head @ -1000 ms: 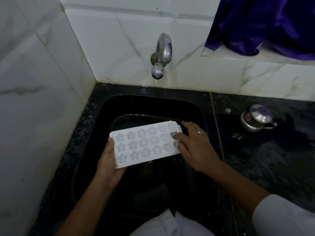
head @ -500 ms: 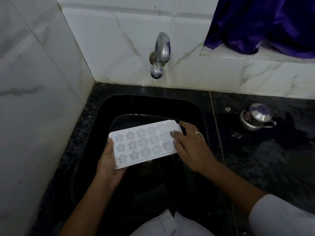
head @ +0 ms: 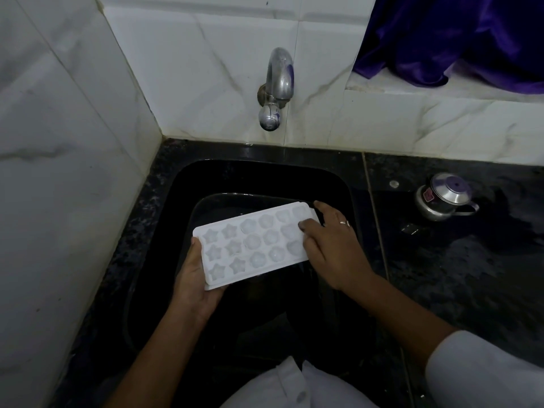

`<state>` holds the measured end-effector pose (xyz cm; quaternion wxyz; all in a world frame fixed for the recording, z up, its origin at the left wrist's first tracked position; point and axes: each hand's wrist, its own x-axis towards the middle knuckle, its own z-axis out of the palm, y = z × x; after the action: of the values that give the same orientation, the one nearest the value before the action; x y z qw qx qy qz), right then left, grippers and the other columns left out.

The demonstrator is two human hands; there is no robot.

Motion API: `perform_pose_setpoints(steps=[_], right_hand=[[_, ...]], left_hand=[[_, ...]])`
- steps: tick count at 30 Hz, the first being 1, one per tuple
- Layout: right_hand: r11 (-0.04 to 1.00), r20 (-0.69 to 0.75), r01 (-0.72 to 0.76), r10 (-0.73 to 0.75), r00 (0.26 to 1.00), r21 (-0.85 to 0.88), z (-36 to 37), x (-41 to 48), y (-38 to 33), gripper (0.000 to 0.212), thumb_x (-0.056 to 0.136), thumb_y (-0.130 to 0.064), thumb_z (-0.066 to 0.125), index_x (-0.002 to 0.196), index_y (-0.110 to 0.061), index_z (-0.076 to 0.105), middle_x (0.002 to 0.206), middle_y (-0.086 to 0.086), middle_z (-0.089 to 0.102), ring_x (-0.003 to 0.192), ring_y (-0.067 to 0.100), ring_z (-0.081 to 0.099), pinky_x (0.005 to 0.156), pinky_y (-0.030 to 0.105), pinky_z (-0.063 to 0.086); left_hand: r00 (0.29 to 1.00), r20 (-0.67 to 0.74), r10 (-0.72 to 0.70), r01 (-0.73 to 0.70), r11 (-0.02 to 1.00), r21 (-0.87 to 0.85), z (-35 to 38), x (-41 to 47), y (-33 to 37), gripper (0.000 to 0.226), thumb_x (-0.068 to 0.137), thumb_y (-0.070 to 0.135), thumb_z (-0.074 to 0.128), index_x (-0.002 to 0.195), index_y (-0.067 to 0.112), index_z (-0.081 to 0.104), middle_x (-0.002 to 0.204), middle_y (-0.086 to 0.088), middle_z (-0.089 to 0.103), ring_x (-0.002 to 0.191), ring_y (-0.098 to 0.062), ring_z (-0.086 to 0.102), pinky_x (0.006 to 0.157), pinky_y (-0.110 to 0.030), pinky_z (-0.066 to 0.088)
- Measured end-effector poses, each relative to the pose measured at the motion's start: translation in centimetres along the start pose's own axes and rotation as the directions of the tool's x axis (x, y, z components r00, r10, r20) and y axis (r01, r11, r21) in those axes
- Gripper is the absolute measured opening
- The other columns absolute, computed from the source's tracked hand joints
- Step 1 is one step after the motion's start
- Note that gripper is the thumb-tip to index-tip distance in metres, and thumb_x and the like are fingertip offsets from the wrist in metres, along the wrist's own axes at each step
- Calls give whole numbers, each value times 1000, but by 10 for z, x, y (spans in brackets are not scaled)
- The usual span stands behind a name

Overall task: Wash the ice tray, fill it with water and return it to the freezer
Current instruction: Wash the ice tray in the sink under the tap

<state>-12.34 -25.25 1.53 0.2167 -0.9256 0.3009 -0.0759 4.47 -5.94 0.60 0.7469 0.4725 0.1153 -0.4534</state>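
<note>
Head view. One white ice tray [head: 253,245] is held level over the one black sink [head: 164,231], at the centre of the frame, its long axis running from 8 o'clock to 2 o'clock. The tray has three rows of moulded cells: six star-shaped cells fill the two columns at its 8 o'clock end, and rounder flower-shaped cells fill the rest. The far row shows six cells, while the ends of the two nearer rows lie under fingers. The cells look pale and frosted, and whether they hold water or ice cannot be told. Two hands are present. The left hand [head: 191,278] grips the 8 o'clock end from below, with its thumb up against the tray's edge. The right hand [head: 332,248] holds the 2 o'clock end, with one digit pressed on the top face and the others curled round the end. It wears one ring [head: 344,222]. One dark vessel [head: 206,201] with a glossy rim sits in the sink beneath the tray; its contents cannot be made out. One metal tap [head: 278,83] projects from the tiled wall [head: 191,69] at 12 o'clock of the tray. One small lidded steel pot [head: 444,197] with a side handle stands on the black counter [head: 471,275] at 3 o'clock, well apart from the sink. One purple cloth [head: 441,39] lies on the ledge at 1 o'clock.
</note>
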Motion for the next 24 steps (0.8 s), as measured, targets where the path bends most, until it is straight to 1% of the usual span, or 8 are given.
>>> perform_pose_setpoints(steps=[2, 6, 9, 13, 16, 18, 21, 24], right_hand=[[999, 24, 38, -38, 999, -37, 0, -3, 3, 47, 100, -42, 37, 135, -26, 63, 159, 14, 37, 145, 33, 33, 112, 56, 37], [992, 30, 60, -57, 998, -114, -12, 1, 9, 44, 98, -45, 39, 129, -30, 66, 159, 14, 38, 146, 35, 34, 111, 56, 36], [994, 3, 37, -37, 999, -105, -7, 1, 4, 43, 97, -41, 39, 128, -27, 65, 158, 14, 38, 146, 36, 34, 112, 57, 36], [997, 17, 43, -42, 999, -57, 2, -5, -1, 50, 96, -41, 32, 126, -20, 67, 156, 16, 40, 144, 35, 36, 112, 57, 38], [1000, -11, 2, -1, 1000, 15, 0, 1, -2, 47, 96, -40, 35, 122, -19, 68, 156, 16, 41, 142, 35, 37, 110, 54, 40], [1000, 5, 14, -15, 1000, 25, 2, 0, -2, 47, 97, -40, 35, 128, -22, 65, 157, 15, 39, 142, 34, 37, 111, 55, 39], [996, 50, 69, -66, 997, -51, -3, -5, 5, 46, 100, -44, 37, 136, -29, 62, 158, 13, 38, 146, 33, 33, 114, 58, 34], [993, 19, 70, -68, 997, -92, -12, 0, 7, 42, 98, -43, 40, 129, -30, 65, 158, 13, 39, 147, 34, 33, 114, 58, 32]], left_hand=[[1000, 12, 18, -18, 1000, 3, 0, 0, 4, 59, 109, 54, 32, 131, 10, 66, 125, -15, 76, 103, -31, 78, 66, -44, 65], [999, 9, 32, -32, 999, 22, -3, 1, 5, 59, 110, 54, 32, 134, 11, 65, 130, -15, 73, 108, -30, 77, 70, -41, 65], [999, 22, 25, -25, 999, 21, 0, 1, 1, 59, 110, 54, 29, 128, 12, 67, 122, -14, 77, 100, -28, 79, 66, -41, 65], [1000, 4, 18, -18, 999, 32, -3, -1, -1, 59, 110, 54, 31, 126, 13, 69, 125, -14, 76, 103, -27, 78, 74, -40, 67], [1000, 11, 16, -17, 999, 39, -3, 0, -3, 62, 110, 54, 31, 117, 14, 78, 123, -13, 77, 103, -27, 78, 76, -40, 67], [1000, 17, 23, -23, 999, 28, -3, 1, 0, 64, 109, 55, 32, 113, 14, 81, 121, -12, 78, 102, -27, 79, 73, -41, 67], [1000, 17, 25, -25, 999, 26, -8, 4, 4, 61, 108, 56, 34, 133, 11, 67, 129, -14, 74, 109, -29, 77, 73, -41, 66], [1000, -25, 12, -12, 1000, 21, -13, 7, 1, 63, 108, 57, 35, 140, 11, 62, 133, -15, 72, 114, -30, 74, 77, -42, 66]])
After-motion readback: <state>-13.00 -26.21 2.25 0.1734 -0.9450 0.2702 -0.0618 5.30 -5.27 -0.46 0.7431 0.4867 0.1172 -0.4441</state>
